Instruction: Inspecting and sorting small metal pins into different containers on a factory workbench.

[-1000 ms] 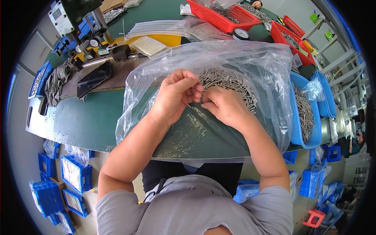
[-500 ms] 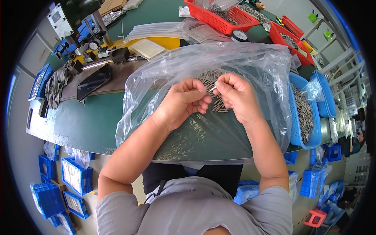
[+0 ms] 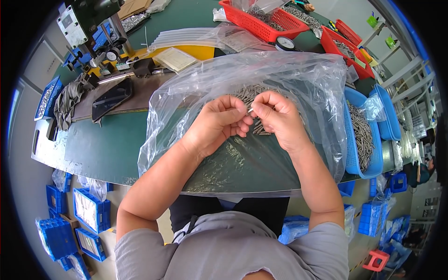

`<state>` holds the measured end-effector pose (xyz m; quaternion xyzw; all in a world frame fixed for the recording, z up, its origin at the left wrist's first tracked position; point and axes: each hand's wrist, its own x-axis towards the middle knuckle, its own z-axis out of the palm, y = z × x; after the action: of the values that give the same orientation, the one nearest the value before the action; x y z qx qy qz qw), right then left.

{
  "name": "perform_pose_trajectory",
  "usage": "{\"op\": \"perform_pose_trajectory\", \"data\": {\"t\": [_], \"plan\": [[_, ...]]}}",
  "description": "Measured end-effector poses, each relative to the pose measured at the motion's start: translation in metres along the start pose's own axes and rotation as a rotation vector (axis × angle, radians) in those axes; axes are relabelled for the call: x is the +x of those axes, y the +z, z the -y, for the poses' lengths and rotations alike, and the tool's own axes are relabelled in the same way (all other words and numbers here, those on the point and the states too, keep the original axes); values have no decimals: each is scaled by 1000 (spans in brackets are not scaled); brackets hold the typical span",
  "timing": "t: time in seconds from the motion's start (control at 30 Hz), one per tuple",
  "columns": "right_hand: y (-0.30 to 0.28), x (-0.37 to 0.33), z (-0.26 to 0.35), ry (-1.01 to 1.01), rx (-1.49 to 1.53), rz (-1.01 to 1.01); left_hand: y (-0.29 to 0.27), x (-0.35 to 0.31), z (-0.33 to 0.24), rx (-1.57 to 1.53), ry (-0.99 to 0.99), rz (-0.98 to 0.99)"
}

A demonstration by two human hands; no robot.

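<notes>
Pin (image 3: pixel 250 110) being pinched between left hand (image 3: pixel 219 122) and right hand (image 3: pixel 279 119), both gripping it, above bag (image 3: pixel 298 79) near the tabletop (image 3: pixel 107 144) front edge.

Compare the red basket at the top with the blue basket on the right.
The red basket sits at the far side of the table, away from the hands; the blue basket lies at the table's right edge, near the right hand. The red one has a clear bag inside it; the blue one holds its pins loose and uncovered. Both are perforated plastic and hold small metal pins.
</notes>
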<state>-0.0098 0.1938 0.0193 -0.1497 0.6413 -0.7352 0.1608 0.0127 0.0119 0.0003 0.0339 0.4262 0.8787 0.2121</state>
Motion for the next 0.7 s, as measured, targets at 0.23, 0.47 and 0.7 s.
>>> {"op": "perform_pose_trajectory", "data": {"t": [0.23,0.47,0.7], "plan": [[0,2,-2,52,-91,11,-4,2,4,-6,30,16],[-3,-1,-1,-109,-166,61,1,10,4,15,28,15],[-16,-23,54,-380,-753,-323,-3,2,2,32,72,-8]]}}
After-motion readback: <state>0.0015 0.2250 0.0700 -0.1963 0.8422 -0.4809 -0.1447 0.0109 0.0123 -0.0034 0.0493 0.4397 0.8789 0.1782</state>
